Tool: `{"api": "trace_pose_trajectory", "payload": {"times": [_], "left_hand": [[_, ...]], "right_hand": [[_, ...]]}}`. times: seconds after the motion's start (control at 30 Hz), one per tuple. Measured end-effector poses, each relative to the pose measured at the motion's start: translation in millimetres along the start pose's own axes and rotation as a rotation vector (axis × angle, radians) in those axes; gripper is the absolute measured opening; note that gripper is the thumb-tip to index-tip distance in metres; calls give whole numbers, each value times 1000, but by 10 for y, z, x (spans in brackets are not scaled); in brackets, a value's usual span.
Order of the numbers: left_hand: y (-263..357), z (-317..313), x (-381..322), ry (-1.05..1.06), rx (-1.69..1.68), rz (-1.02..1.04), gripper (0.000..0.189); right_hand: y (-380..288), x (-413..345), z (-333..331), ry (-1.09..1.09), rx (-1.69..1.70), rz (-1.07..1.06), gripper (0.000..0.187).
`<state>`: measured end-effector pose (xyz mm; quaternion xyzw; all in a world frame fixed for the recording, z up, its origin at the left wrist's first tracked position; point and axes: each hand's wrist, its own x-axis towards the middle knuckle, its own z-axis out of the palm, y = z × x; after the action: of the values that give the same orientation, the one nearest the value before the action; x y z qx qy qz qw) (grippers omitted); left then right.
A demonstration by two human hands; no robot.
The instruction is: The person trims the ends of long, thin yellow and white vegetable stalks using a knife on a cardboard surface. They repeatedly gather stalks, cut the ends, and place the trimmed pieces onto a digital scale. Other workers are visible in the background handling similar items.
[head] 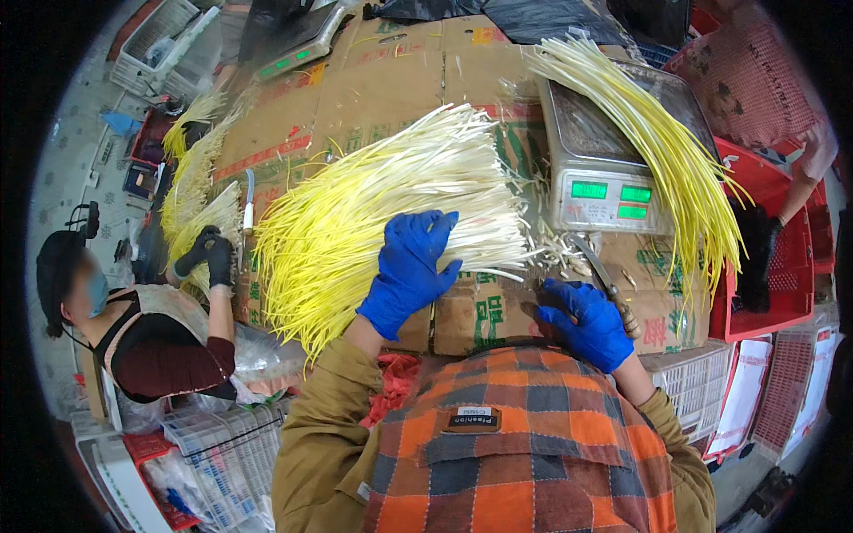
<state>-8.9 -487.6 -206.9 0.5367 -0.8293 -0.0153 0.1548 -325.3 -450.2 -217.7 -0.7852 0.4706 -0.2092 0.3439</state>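
Note:
A broad pile of blanched yellow chives [373, 200] lies before me, white ends to the right and yellow tips to the left. My left hand [413, 273], in a blue glove, rests on the near side of the pile, thumb and fingers apart with stems visible between them. At the table's front edge is my right hand [590, 323], also blue-gloved, with fingers bent and nothing seen in them. Just beyond and beside it lies a curved knife [600, 270] with a wooden handle. White stem trimmings [556, 253] are scattered near the blade.
A digital scale [613, 193] stands at the right, a chive bunch [640, 126] draped across it. Flattened cardboard [380, 73] covers the table. At left, a masked co-worker's gloved hands [210, 253] touch another chive pile, near a white-handled knife [248, 213]. Another person's arm reaches into a red crate [793, 266].

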Motion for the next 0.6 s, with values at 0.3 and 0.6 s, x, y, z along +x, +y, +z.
{"api": "trace_pose_trajectory", "payload": {"times": [0.3,0.6], "left_hand": [[-812,49,979,-252,142,-170,101],[-479,-106,664,-105,183,-85,69]], "right_hand": [[21,36,68,27,2,20,42],[-9,151,-14,41,-19,9,42]]}}
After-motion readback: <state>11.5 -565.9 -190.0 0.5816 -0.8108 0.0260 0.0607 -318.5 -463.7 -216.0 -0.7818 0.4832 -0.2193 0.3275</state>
